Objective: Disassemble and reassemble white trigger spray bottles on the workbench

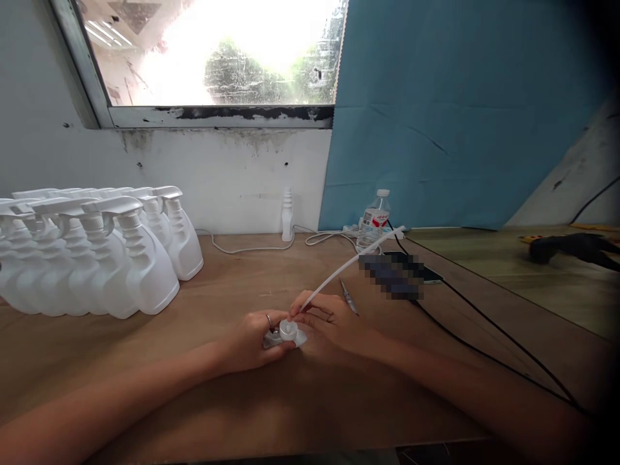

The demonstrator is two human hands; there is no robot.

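Near the middle of the table my left hand [256, 339], with a ring on one finger, grips a white spray head [289, 330] with its round collar facing up. Just to the right, my right hand [329, 318] pinches the lower end of a long white tube [339, 270]. The tube slants up to the right, and its low end is close to the collar. Whether that end touches the collar's centre cannot be made out.
Rows of white spray bottles [150, 274] stand at the left. A white ribbed object [287, 216] is by the wall. At the right are a clear water bottle [375, 223], a pointed metal tool [347, 296], a phone [431, 274] and black cables [484, 351].
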